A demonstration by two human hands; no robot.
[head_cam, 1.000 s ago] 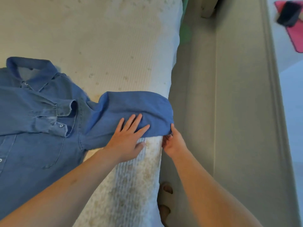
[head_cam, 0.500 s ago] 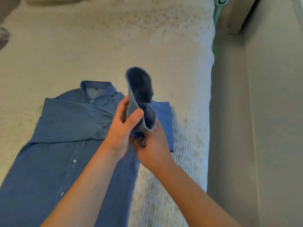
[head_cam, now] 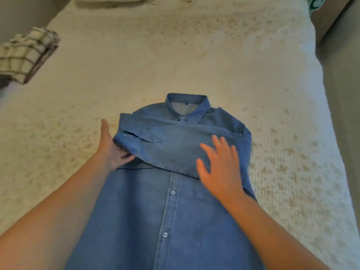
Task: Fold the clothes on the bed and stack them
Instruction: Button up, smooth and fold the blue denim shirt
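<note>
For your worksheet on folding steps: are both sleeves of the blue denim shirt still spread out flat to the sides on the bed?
No. Both sleeves lie folded across the chest of the denim shirt, below its collar.

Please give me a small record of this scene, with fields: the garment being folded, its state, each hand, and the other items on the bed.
garment: blue denim button-up shirt, front side up, collar away from the person
state: both sleeves folded across the chest; lower body not yet folded
left hand: at the shirt's left edge, fingers tucked under the sleeve cuff
right hand: open, fingers spread over the folded sleeve; blurred
other: folded checked cloth at far left
surface: cream textured bedspread
</note>
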